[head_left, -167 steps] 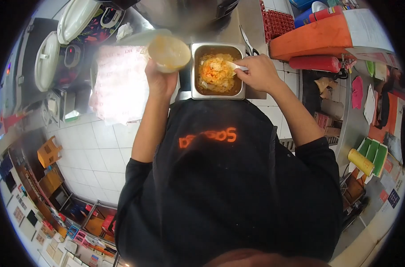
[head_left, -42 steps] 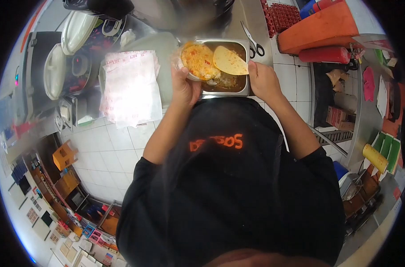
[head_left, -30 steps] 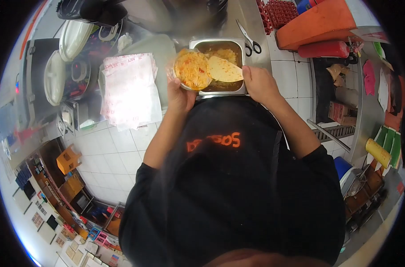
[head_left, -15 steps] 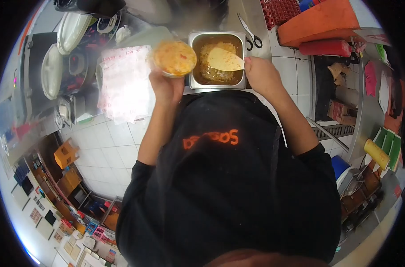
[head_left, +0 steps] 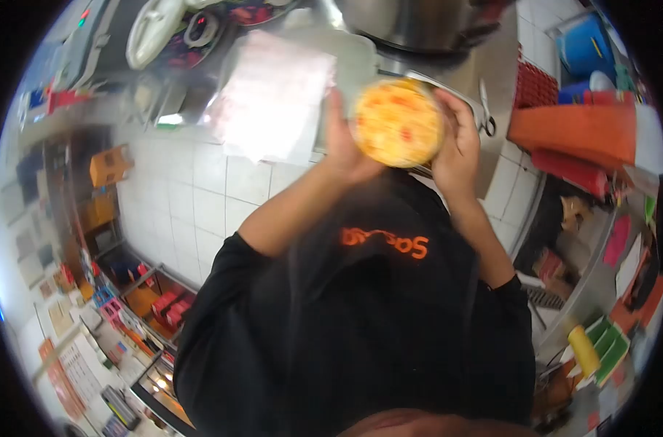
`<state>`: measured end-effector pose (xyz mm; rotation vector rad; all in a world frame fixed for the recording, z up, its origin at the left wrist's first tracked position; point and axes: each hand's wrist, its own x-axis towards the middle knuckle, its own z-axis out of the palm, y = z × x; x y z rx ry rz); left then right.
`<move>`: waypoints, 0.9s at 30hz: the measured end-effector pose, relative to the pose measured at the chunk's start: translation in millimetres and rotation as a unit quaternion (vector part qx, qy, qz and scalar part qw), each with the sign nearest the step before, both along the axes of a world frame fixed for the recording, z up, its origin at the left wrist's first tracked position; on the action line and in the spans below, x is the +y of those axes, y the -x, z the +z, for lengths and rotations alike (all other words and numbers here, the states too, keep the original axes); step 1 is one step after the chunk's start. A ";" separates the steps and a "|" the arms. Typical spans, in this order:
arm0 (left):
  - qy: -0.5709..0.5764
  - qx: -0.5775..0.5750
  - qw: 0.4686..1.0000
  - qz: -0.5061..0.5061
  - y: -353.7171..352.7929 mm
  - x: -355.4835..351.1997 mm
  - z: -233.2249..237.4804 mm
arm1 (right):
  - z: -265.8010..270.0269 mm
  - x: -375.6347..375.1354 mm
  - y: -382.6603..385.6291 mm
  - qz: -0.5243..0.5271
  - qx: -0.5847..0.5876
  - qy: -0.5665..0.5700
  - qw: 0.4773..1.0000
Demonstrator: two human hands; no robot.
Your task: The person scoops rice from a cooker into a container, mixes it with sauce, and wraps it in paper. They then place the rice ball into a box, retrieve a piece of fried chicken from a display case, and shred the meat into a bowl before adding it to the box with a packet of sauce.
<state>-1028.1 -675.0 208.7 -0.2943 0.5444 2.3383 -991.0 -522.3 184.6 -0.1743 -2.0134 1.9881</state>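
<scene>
A round clear container of yellow-orange food with red bits (head_left: 398, 122) is held up in front of the apron. My left hand (head_left: 352, 149) grips its left side, fingers against the wall. On the right side my right hand (head_left: 457, 142) is curved round the same container. Behind and below it, the metal pan (head_left: 455, 91) is mostly hidden; only part of its rim shows. The spatula cannot be seen. White printed paper sheets (head_left: 277, 95) lie on the counter to the left of my left hand.
Black-handled scissors (head_left: 487, 120) lie right of the pan. A large metal pot (head_left: 419, 25) stands beyond it. At the upper left is a white-handled lid (head_left: 155, 33). An orange block-like object (head_left: 572, 135) is at the right.
The food container has moved right, over the pan. My right hand has let go of the spatula and taken hold of the container's right side. The camera view has turned and shifted.
</scene>
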 end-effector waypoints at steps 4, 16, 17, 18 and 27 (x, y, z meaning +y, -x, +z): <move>0.229 0.286 0.929 0.045 -0.6 17.2 -6.6 | 0.1 -7.6 -14.6 0.006 -0.066 0.426 0.902; 0.742 0.565 0.350 -0.089 73.6 -288.3 -80.6 | -11.6 -77.2 1.8 0.178 -0.121 0.620 0.755; 0.743 0.568 0.332 -0.120 75.6 -298.0 -82.8 | -17.8 -92.5 16.9 0.177 -0.118 0.616 0.759; 0.743 0.570 0.315 -0.155 76.6 -306.3 -86.1 | -26.4 -108.0 31.3 0.168 -0.156 0.570 0.789; 0.703 0.628 0.295 -0.157 97.2 -315.4 -128.1 | -46.9 -199.1 112.6 0.133 -0.177 0.482 0.848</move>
